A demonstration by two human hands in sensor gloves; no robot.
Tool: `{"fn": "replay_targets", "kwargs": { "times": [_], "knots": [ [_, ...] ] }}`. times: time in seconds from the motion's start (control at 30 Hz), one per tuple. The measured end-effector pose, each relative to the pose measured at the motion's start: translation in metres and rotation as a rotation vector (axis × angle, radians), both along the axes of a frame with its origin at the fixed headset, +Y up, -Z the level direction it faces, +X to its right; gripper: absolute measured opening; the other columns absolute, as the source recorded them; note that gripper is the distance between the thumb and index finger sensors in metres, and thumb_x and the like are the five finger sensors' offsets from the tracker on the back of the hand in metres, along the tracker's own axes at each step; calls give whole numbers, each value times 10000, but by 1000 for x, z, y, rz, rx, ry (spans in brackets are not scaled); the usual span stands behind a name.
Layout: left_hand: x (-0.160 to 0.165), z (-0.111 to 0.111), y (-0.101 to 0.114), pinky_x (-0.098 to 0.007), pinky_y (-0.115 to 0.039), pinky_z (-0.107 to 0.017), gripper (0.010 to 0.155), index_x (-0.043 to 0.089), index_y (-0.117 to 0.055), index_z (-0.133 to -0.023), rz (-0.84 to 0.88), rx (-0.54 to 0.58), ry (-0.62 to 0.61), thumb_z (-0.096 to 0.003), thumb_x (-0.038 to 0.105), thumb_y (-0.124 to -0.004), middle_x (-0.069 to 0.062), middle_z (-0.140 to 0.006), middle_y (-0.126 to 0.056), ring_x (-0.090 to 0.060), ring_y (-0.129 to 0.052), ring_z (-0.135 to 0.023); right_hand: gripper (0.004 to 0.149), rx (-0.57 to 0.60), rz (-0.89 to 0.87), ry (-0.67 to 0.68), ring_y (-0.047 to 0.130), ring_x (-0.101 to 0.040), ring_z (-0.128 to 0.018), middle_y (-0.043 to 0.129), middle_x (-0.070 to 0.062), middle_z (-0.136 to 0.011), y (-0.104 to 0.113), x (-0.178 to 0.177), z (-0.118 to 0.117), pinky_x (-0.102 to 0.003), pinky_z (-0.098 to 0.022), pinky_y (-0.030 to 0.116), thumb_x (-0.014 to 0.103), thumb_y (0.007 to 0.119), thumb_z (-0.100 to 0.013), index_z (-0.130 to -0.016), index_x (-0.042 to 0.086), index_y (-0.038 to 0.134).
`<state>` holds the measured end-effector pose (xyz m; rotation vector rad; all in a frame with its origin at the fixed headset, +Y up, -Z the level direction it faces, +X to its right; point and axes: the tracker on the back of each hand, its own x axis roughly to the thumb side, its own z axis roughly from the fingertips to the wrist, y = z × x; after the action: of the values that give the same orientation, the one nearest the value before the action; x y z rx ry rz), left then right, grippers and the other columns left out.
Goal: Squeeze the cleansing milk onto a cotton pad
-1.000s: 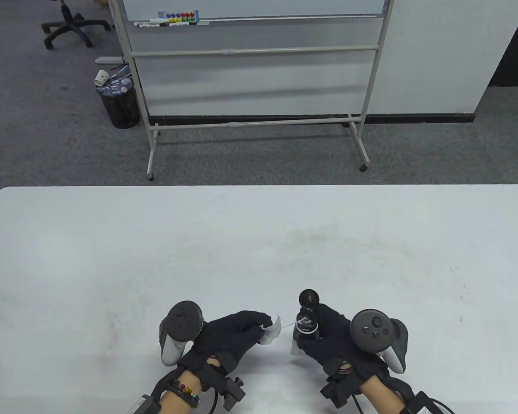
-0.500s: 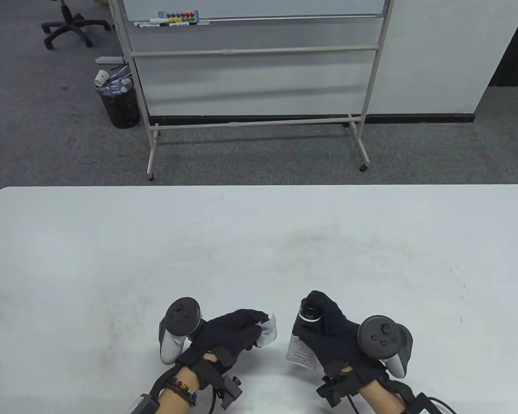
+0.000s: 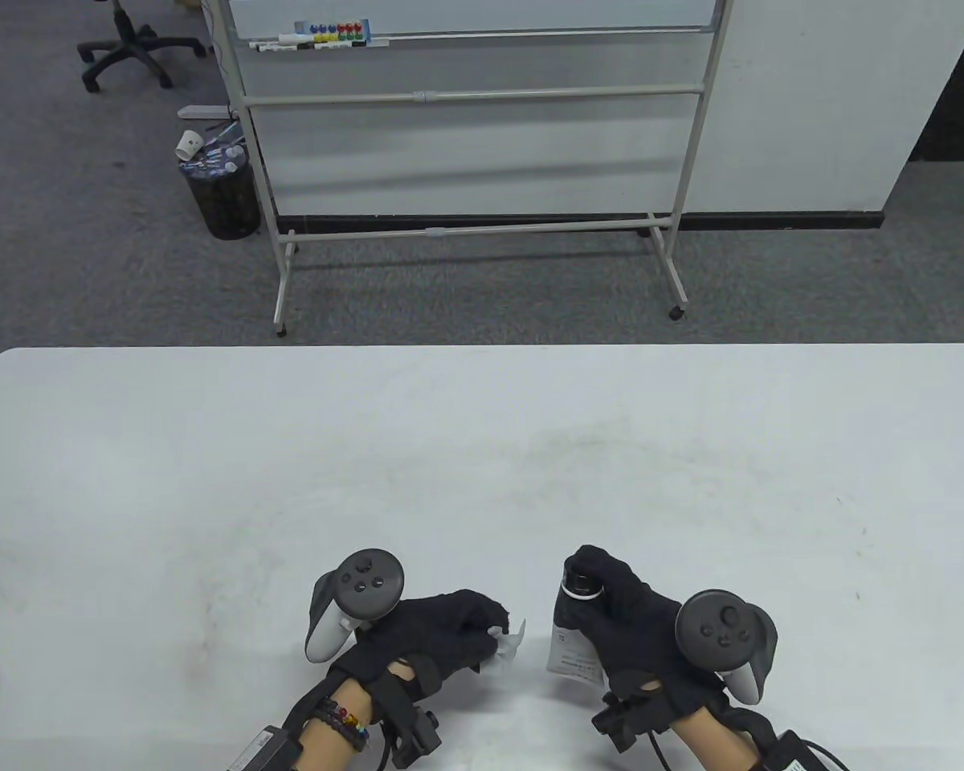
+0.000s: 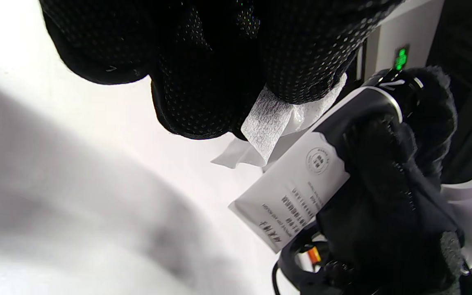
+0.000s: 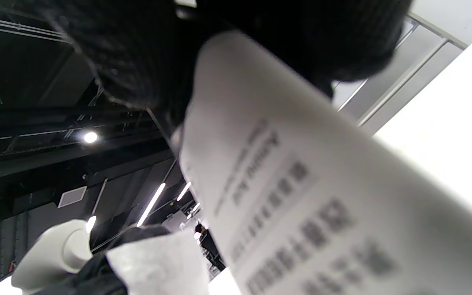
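My left hand (image 3: 450, 634) pinches a crumpled white cotton pad (image 3: 508, 645) low over the table near the front edge. The pad also shows in the left wrist view (image 4: 271, 119) under my fingertips. My right hand (image 3: 618, 618) grips a white cleansing milk tube (image 3: 572, 654) with black printing and a black cap end (image 3: 580, 580), held roughly upright with the cap end up, my fingers curled over it. The tube shows in the left wrist view (image 4: 297, 192) and, blurred, in the right wrist view (image 5: 301, 196). Pad and tube are a short gap apart.
The white table (image 3: 482, 450) stretches wide ahead of both hands. Beyond its far edge stand a whiteboard on a wheeled frame (image 3: 474, 161), a black bin (image 3: 221, 197) and an office chair (image 3: 124, 48) on grey carpet.
One second ago the tube's flip cap stood open, with a thin strand of milk reaching the pad. My right hand has since closed over the cap end. My left hand lowered the pad toward the table.
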<state>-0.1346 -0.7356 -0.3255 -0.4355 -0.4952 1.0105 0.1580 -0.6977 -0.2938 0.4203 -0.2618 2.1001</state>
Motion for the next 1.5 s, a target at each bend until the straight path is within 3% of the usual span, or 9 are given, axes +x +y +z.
{"fn": "replay_targets", "kwargs": {
  "times": [0.27,0.43,0.63,0.7,0.9,1.17,1.3,1.5],
  "knots": [
    [1,-5,-11,-479,-855,-528,401,291,-798,-884,-100,-47,-22,-485,338,-813,18,-752,-1027,-197,-1044,-674,613,-10,-10,3,1038,-313,-447,901,-113,-736,0,2,-1,-384,-340,846,359,829,-404,-903,543,524],
    [4,-9,-21,-497,-811,-559,397,263,-805,-892,-249,-59,8,-501,325,-788,-10,-815,-974,-246,-979,-749,646,-38,3,-14,1040,-290,-446,899,-101,-739,-5,4,-4,-371,-340,849,390,821,-406,-940,525,484],
    [5,-12,-21,-505,-761,-597,387,276,-846,-869,-560,96,135,-495,358,-791,-42,-918,-859,-288,-863,-845,670,-75,14,0,1042,-283,-452,899,-94,-745,-12,4,-8,-368,-345,848,409,825,-404,-962,515,469],
    [5,-12,-22,-524,-726,-616,388,269,-855,-872,-600,102,178,-499,355,-790,-68,-956,-810,-319,-810,-881,673,-78,26,-7,1043,-279,-455,900,-91,-745,-13,4,-9,-366,-346,849,412,827,-402,-963,516,469],
    [1,-15,-26,-568,-662,-662,521,296,-701,-1033,-636,133,196,-519,376,-730,-117,-1057,-700,-378,-700,-968,680,-88,37,-18,1042,-278,-462,898,-88,-751,-16,6,-11,-367,-354,847,417,827,-402,-970,515,466],
    [-14,-19,-19,-667,-579,-703,603,276,-617,-1083,-621,186,247,-512,432,-734,-150,-1152,-600,-434,-607,-1053,727,-137,90,-14,1053,-273,-480,903,-83,-763,-25,2,-15,-374,-364,856,423,857,-391,-987,488,446],
    [-23,-19,-10,-697,-558,-703,617,272,-622,-1078,-615,240,271,-503,464,-734,-142,-1158,-599,-441,-604,-1060,819,-246,169,-5,1064,-255,-545,897,-67,-807,-32,-6,-25,-384,-395,868,394,900,-375,-1022,409,399],
    [-31,-14,7,-706,-544,-706,630,272,-619,-1080,-587,307,277,-499,489,-727,-137,-1166,-593,-444,-581,-1076,870,-462,278,-8,1063,-240,-583,882,-61,-832,-53,-20,-60,-385,-415,872,377,936,-351,-1030,378,392]
  ]
}}
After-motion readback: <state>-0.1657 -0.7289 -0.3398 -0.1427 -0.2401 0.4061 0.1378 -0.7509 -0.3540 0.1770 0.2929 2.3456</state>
